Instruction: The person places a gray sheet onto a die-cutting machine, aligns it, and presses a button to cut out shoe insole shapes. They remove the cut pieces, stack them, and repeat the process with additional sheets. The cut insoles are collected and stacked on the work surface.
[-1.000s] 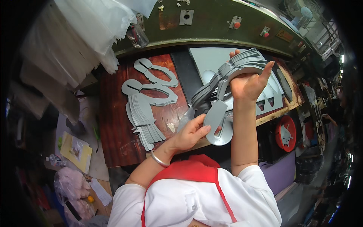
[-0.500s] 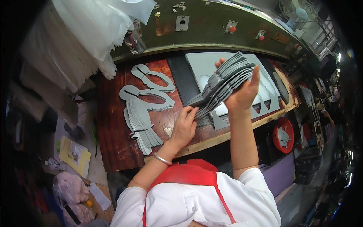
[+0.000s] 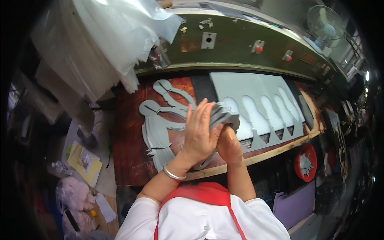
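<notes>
Between my two hands is a stack of thin grey cut-out pieces point(image 3: 222, 113), its edges pointing up and to the right. My left hand point(image 3: 201, 130) presses along the stack's left side with straight fingers, the thumb at its near edge. My right hand point(image 3: 231, 146) grips the stack's lower right part, its fingers partly hidden behind the pieces. A curved grey end shows below my hands. To the left, a fanned pile of similar pieces point(image 3: 154, 134) lies on the reddish-brown board. Behind the stack lies a grey sheet point(image 3: 248, 86) with several cut-out openings.
A green machine beam point(image 3: 236, 44) with red buttons spans the back. Clear plastic bags point(image 3: 108, 36) hang at upper left. A red bowl of grey scraps point(image 3: 306, 163) stands at right, near the board's wooden edge point(image 3: 260, 160). A fan point(image 3: 326, 28) is at far right.
The stack has come down and left, turning more end-on. My right hand has lowered toward me, and my left hand has risen flat against the stack's side. The view has shifted too.
</notes>
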A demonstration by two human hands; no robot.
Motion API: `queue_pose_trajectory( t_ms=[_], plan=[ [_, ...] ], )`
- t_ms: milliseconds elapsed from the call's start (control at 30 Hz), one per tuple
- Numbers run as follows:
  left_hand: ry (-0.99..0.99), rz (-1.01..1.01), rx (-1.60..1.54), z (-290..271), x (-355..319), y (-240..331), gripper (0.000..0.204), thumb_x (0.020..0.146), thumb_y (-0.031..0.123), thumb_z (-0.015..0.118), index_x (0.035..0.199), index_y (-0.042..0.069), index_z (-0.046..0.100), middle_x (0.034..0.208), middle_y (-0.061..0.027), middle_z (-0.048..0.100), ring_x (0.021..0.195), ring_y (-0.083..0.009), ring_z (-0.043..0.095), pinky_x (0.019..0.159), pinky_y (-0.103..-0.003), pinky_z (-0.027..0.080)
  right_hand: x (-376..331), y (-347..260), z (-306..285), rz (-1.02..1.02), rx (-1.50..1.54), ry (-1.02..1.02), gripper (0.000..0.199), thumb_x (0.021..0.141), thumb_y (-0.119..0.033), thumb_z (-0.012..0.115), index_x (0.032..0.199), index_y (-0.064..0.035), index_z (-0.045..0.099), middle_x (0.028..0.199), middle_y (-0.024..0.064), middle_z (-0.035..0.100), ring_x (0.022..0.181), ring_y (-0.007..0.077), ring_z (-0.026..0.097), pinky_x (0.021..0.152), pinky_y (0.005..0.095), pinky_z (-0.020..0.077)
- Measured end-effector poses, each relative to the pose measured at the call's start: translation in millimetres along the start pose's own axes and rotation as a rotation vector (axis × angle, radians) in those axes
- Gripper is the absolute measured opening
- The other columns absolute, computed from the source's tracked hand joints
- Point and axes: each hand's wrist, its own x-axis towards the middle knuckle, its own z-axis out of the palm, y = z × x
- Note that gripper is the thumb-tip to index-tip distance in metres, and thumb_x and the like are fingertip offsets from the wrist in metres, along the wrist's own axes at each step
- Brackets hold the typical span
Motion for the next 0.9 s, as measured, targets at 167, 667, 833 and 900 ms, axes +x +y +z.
queue_pose_trajectory(
  t_ms=[167, 667, 833, 900],
  plan=[
    [-0.256, 0.028, -0.241, -16, -14, -5, 0.067, 0.088, 0.037, 0.055, 0.137, -0.005, 0.035, 0.135, -0.0235, 0.041, 0.131, -0.0390, 0.034, 0.110, -0.049, 0.025, -2, -2, 5, 0.025, 0.312, 0.274, 0.088, 0.073, -0.041, 0.076, 0.134, 0.0065, 0.035, 0.126, 0.0144, 0.050, 0.118, 0.0247, 0.052, 0.101, 0.0373, 0.0407],
    [-0.723, 0.007, 0.373, 1, -75, -171, 0.048, 0.072, 0.007, 0.070, 0.117, 0.001, 0.053, 0.101, -0.0141, 0.059, 0.091, -0.0306, 0.057, 0.082, -0.038, 0.049, -19, -60, -18, -0.097, 0.192, 0.573, 0.032, 0.083, -0.008, 0.059, 0.113, 0.0032, 0.057, 0.094, 0.0195, 0.066, 0.091, 0.0334, 0.065, 0.086, 0.0438, 0.0496],
    [-0.600, -0.231, 0.109, -14, -39, -170, 0.047, 0.075, 0.007, 0.064, 0.120, 0.005, 0.049, 0.103, -0.0165, 0.059, 0.095, -0.0332, 0.059, 0.079, -0.038, 0.049, -20, -57, -37, -0.095, 0.241, 0.446, 0.035, 0.087, -0.015, 0.057, 0.118, 0.0016, 0.055, 0.098, 0.0137, 0.062, 0.094, 0.0288, 0.059, 0.091, 0.0447, 0.0444],
    [-0.420, -0.314, 0.083, -32, -1, -170, 0.049, 0.076, 0.008, 0.065, 0.121, 0.005, 0.048, 0.101, -0.0140, 0.058, 0.093, -0.0273, 0.061, 0.078, -0.035, 0.049, -17, -60, -40, -0.116, 0.245, 0.429, 0.032, 0.088, -0.014, 0.055, 0.117, 0.0010, 0.055, 0.096, 0.0128, 0.062, 0.093, 0.0283, 0.060, 0.090, 0.0440, 0.0450]
  ],
)
